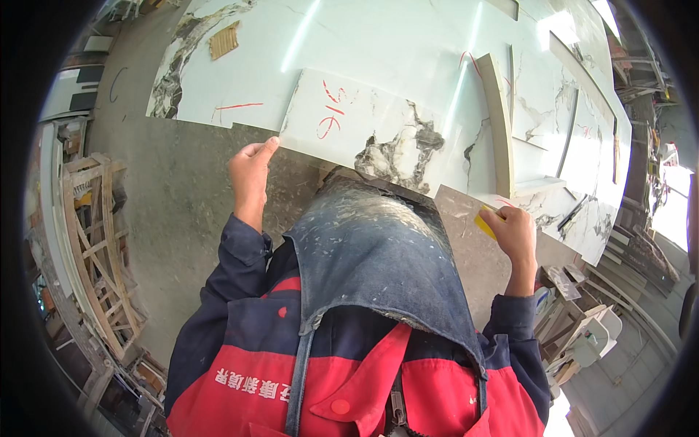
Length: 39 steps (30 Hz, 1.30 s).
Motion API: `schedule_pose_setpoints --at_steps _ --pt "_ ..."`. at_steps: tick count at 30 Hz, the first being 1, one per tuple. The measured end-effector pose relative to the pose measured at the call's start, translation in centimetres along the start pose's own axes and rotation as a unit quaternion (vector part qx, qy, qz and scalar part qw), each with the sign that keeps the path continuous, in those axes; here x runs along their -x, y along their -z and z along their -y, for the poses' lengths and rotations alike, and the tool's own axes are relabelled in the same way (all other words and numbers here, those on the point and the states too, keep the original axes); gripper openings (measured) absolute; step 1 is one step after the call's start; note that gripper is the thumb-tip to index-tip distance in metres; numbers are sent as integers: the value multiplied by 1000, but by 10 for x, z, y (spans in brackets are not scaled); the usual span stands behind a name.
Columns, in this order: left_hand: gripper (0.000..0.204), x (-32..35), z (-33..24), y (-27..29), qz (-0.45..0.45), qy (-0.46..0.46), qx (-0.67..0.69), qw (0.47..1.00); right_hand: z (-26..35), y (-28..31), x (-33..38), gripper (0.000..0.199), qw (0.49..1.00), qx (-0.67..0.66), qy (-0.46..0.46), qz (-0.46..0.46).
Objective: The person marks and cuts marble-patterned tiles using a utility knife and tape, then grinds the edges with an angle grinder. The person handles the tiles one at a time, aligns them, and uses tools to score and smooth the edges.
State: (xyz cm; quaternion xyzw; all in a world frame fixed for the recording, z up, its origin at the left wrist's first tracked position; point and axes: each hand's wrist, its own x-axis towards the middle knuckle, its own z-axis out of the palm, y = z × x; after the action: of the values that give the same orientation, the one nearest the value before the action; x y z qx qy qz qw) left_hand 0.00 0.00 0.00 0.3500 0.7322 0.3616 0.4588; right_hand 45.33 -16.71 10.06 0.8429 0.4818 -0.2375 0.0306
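A white marble-patterned slab piece (342, 120) with dark veining and red marks lies on top of larger slabs in front of me. My left hand (252, 171) is closed at its near left corner, thumb and fingertips pinching the edge. My right hand (514, 231) grips a small flat yellow object (485, 223), partly hidden by the fingers; its kind is not clear. That hand is near the front edge of the large marble-patterned slab (393, 44), right of my apron (378, 251).
A brown cardboard scrap (224, 41) lies on the slab at the far left. Narrow strips, among them a long curved-looking one (497, 124), rest on the right side. A wooden rack (102, 247) stands at the left; offcuts and a white container (597, 333) are at the right.
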Motion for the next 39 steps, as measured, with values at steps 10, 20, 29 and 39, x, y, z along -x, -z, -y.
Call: schedule_pose_setpoints --at_steps 10,20,29,39 --pt "31 0 2 0 -2 2 -1 1000 1 -2 -6 54 1000 13 0 8" --pt "40 -10 12 8 17 13 -36 999 -2 -4 -8 56 999 31 2 23" --pt "45 -8 2 8 11 27 -67 997 -4 -12 -8 56 999 13 -16 41" --pt "46 -11 3 11 15 27 -77 997 -7 -17 -9 57 999 11 -2 31"
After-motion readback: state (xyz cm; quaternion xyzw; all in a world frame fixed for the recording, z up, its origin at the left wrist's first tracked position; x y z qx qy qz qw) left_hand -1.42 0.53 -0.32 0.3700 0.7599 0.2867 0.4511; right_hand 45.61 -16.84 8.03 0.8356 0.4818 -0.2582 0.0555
